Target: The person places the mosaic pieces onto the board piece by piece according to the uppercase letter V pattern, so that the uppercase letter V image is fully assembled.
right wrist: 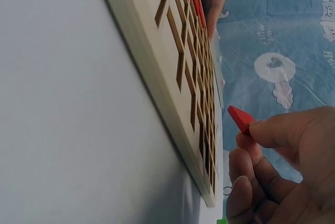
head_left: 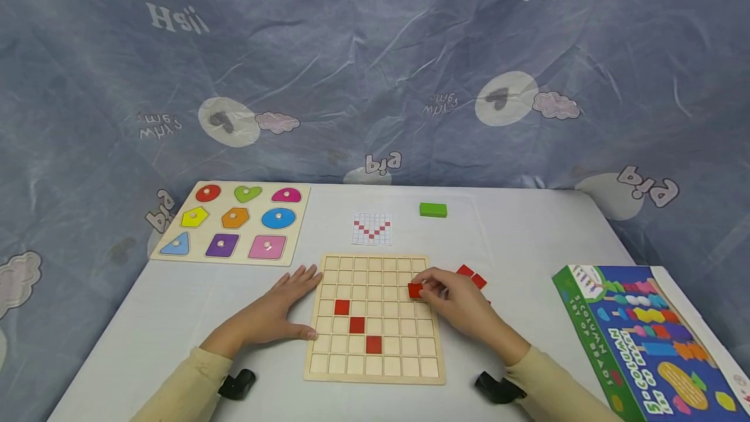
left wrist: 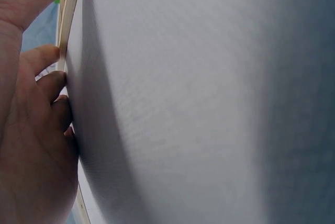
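Note:
A wooden grid board (head_left: 410, 370) lies on the table, with red square tiles in three of its cells: an upper-left tile (head_left: 342, 307), a middle tile (head_left: 357, 325) and a lower tile (head_left: 374, 344), stepping down to the right. My left hand (head_left: 266, 314) rests beside the board, fingers and thumb spread straight against its left edge. Thumb and fingertips of my right hand (head_left: 459, 298) pinch another red tile (right wrist: 241, 119) over the board's right part; in the right wrist view it is held tilted. Loose red tiles (head_left: 478, 280) lie just beyond that hand, partly hidden by it.
Behind the board are a small pattern card (head_left: 381, 238) with red squares in a V and a green block (head_left: 433, 210). A shape puzzle board (head_left: 234, 256) lies at the back left. At the right stands a bead game box (head_left: 633, 344).

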